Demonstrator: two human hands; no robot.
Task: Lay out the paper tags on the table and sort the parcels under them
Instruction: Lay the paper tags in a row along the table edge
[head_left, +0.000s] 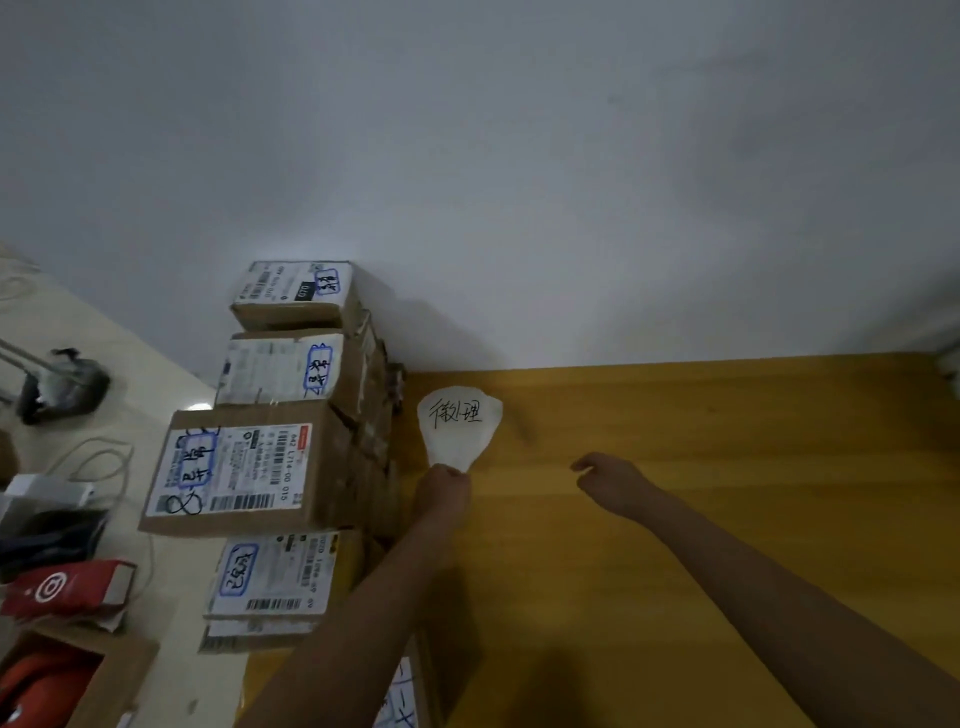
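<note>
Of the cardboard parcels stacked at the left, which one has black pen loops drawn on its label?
The largest parcel, third from the wall. Black loops cross the corner of its label; the other parcels show only blue-framed writing.

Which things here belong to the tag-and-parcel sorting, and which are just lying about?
Job: paper tag, pinched by the left hand; right hand, holding nothing; yellow table; stacked parcels at its left edge.

Lying about, on the floor at left: red pouch; open carton; loose cables; black stand base.
</note>
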